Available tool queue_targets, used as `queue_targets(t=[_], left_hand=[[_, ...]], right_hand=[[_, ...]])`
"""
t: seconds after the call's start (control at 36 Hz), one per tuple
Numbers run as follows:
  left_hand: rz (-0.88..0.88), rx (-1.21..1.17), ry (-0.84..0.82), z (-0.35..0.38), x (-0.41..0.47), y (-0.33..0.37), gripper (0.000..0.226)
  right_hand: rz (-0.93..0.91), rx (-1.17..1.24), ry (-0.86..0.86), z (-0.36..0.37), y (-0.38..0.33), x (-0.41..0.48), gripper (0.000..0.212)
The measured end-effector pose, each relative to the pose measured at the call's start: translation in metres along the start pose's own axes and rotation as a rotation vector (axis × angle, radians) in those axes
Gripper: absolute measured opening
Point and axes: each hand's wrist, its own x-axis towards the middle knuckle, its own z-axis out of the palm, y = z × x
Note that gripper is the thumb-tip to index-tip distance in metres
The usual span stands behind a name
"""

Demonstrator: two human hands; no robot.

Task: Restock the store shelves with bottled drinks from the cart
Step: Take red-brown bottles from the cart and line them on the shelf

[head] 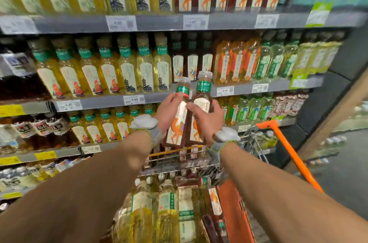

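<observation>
As the person held two drinks up at once, the left hand [168,112] had its fingers [175,97] wrapped round one camel-label bottle [176,133], and the right hand [208,121] gripped its twin [202,91]. The bottles touched between the fingers, above the cart [175,153]. Beyond the fingertips waited the matching dark row [192,63]. The danger looked to be a cap clipping the shelf edge [159,97], jarring a bottle loose.

Middle shelf [95,104]: bottles stand touching along the whole front edge, with the dark-tea row [192,61] directly behind the raised bottles [201,87]. Cart rim [175,152] lies close below them and the orange handle [288,149] bars the right. Open air only before the shelf face.
</observation>
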Motion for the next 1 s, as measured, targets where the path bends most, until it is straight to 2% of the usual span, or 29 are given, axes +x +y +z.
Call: queue_targets(t=[0.11,0.17,0.28,0.33,0.44,0.53,0.64,0.75,0.86,1.0], left_hand=[[0.120,0.044,0.044,0.017,0.012,0.028,0.017],[0.195,0.082,0.104,0.023,0.016,0.041,0.020],[0.272,0.090,0.184,0.044,0.024,0.067,0.040],[0.295,0.098,0.217,0.053,0.027,0.079,0.039],[0.332,0.109,0.288,0.067,0.031,0.102,0.012],[0.358,0.089,0.306,0.076,0.036,0.121,0.010],[0.390,0.060,0.314,0.082,0.042,0.142,0.022],[0.418,0.039,0.318,0.082,0.048,0.157,0.008],[0.470,0.057,0.329,0.078,0.053,0.178,0.010],[0.493,0.059,0.315,0.076,0.060,0.192,0.014]], right_hand=[[-0.078,-0.025,0.049,-0.011,-0.025,0.025,0.046],[-0.106,-0.033,0.059,-0.015,-0.036,0.034,0.050],[-0.175,-0.041,0.050,-0.033,-0.059,0.048,0.047],[-0.203,-0.038,0.051,-0.041,-0.068,0.055,0.047],[-0.229,-0.077,0.050,-0.051,-0.082,0.072,0.071],[-0.262,-0.099,0.075,-0.060,-0.097,0.086,0.082],[-0.306,-0.090,0.101,-0.064,-0.118,0.098,0.073],[-0.357,-0.093,0.122,-0.065,-0.131,0.106,0.062],[-0.424,-0.050,0.132,-0.064,-0.152,0.111,0.052],[-0.467,-0.031,0.121,-0.067,-0.166,0.117,0.055]])
